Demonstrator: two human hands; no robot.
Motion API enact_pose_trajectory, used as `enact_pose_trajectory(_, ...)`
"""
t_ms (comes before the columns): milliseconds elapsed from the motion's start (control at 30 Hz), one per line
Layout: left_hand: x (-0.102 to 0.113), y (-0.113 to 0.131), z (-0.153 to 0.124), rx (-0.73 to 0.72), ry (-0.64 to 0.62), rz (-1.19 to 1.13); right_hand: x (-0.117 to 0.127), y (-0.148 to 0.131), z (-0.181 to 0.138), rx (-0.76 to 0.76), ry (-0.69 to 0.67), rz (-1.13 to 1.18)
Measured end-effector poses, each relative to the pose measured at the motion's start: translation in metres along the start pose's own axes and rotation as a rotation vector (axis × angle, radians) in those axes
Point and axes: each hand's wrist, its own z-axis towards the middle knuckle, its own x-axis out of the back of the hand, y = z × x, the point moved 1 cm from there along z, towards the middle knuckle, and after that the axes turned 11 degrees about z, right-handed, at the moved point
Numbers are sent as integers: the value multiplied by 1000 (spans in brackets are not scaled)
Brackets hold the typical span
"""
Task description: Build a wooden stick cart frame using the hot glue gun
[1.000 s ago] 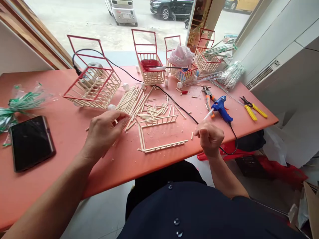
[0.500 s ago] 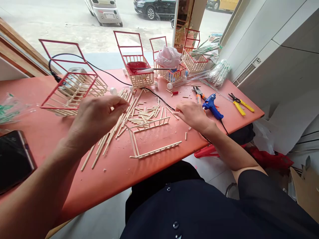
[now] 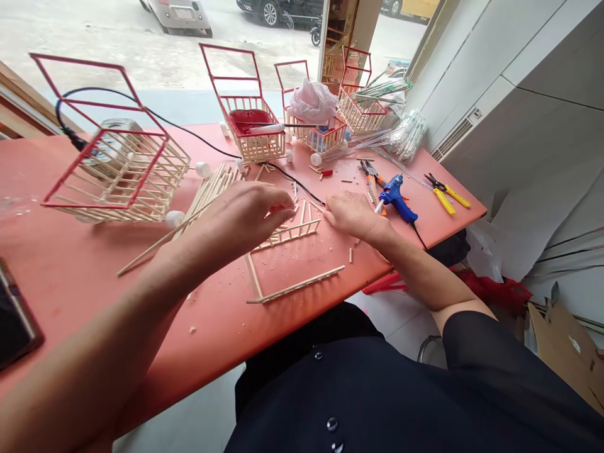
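My left hand [image 3: 252, 211] hovers over the pile of short sticks, thumb and forefinger curled close together. Anything between its fingertips is too small or hidden to make out. Just right of the pile is my right hand [image 3: 352, 212], fingers curled closed; what they hold, if anything, is out of sight. Below both hands lies a three-sided stick frame [image 3: 302, 283]. Its far side is a ladder-like row of short sticks [image 3: 297, 234]. Long wooden sticks [image 3: 214, 187] lie left of and partly behind my left hand, one angled out across the table [image 3: 155, 340].
Stick-built carts with red handles stand along the back: one at left [image 3: 155, 182], one at centre [image 3: 262, 148], others further right. A blue glue gun [image 3: 397, 198], orange-handled pliers [image 3: 372, 179] and yellow-handled pliers [image 3: 446, 194] lie at right. A black cable [image 3: 297, 182] crosses the table.
My left hand has moved right, from over the long sticks to over the short ones. One long stick now lies at a flatter angle. My right hand stays nearly in place. The view has shifted slightly.
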Motion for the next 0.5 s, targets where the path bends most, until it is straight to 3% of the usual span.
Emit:
enact_pose_trajectory(200,-2,-3,-2,20,-25,19,6,14,-21,12,16,60)
enact_pose_trajectory(500,-15,-5,-4,-79,-32,-31,-10,26,-68,111,18,493)
